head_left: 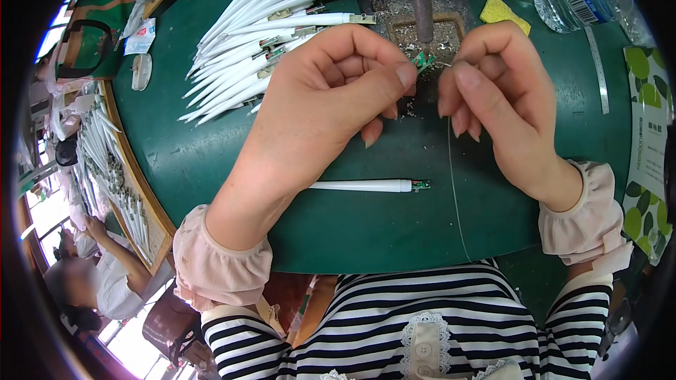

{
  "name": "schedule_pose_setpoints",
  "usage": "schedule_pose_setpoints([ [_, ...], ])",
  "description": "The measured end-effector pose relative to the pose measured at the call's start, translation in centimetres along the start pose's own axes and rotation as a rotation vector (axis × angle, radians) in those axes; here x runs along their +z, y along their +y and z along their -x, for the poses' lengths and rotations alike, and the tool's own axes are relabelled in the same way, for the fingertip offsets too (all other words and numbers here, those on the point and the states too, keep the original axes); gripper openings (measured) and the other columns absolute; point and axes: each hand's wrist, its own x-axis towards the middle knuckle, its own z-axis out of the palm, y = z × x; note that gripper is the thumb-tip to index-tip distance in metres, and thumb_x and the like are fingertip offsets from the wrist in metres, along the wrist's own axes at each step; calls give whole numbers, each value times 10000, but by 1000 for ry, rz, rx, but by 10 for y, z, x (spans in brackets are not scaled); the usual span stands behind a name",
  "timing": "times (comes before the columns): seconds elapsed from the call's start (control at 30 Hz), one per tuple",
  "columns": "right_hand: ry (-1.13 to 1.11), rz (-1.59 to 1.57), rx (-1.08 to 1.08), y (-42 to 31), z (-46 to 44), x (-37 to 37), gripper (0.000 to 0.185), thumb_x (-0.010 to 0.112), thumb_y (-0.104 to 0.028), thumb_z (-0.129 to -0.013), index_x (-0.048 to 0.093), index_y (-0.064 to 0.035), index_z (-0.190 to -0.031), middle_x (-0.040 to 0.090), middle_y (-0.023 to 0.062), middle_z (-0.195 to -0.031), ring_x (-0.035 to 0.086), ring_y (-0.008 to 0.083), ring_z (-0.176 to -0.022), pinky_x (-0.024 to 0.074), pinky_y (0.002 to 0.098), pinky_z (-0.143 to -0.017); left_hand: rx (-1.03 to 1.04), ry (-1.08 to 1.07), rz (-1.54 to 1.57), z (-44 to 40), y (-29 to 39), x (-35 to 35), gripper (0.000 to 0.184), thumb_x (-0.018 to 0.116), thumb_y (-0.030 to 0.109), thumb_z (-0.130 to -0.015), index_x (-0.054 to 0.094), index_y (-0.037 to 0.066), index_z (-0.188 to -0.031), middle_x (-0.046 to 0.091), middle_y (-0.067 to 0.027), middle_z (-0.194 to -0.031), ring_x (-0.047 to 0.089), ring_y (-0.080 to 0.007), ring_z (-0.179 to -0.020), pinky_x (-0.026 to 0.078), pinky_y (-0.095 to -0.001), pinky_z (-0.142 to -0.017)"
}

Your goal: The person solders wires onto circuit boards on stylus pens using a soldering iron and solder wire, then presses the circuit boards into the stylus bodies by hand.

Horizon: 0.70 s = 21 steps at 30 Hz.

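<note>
My left hand (327, 95) pinches a small green circuit board (424, 62) between thumb and forefinger. The board sits at the tip of an upright soldering iron (420, 3); whether they touch is hard to tell. Close on the other side, my right hand (503, 88) is closed in a pinch on a thin solder wire (452, 162), which trails down to the table's front edge. Below my hands lies one white pen-shaped stick (366, 186) with a small board at its right end, its left end hidden by my left wrist.
A pile of similar white sticks (243, 42) lies at the upper left. Beneath the iron is a scrap-strewn tray (465, 17). A yellow sponge (505, 14), water bottle (581, 0), steel ruler (597, 70) and leaf-patterned box (648, 148) are at right. A co-worker (120, 274) sits at left.
</note>
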Motion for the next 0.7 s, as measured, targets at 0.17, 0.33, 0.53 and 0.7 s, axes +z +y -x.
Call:
schedule_pose_setpoints([
  [0.17,-6,-13,-8,3,-3,4,136,493,-135,-946,440,-19,-994,590,78,-747,512,64,-555,366,161,-463,22,10,36,1,0,1,109,598,116,-879,576,27,-939,614,-52,-796,553,-72,-634,406,-171,-447],
  [0.33,-3,-4,-49,4,-4,2,135,491,-136,-948,443,-18,-991,594,79,-748,513,64,-551,370,164,-459,60,13,12,2,2,2,109,595,111,-881,573,19,-935,622,-64,-803,555,-70,-629,400,-171,-440],
  [0.53,-8,11,-78,3,-4,4,126,497,-123,-945,446,-17,-987,596,79,-748,513,63,-550,370,160,-461,88,50,-46,4,5,4,103,605,87,-870,569,14,-934,628,-68,-802,554,-67,-625,398,-170,-439],
  [0.7,4,31,-83,2,-4,5,120,497,-117,-943,447,-16,-984,597,80,-748,514,63,-548,371,162,-457,119,40,-73,3,4,3,95,606,77,-866,569,15,-928,628,-66,-804,550,-65,-621,397,-173,-443],
])
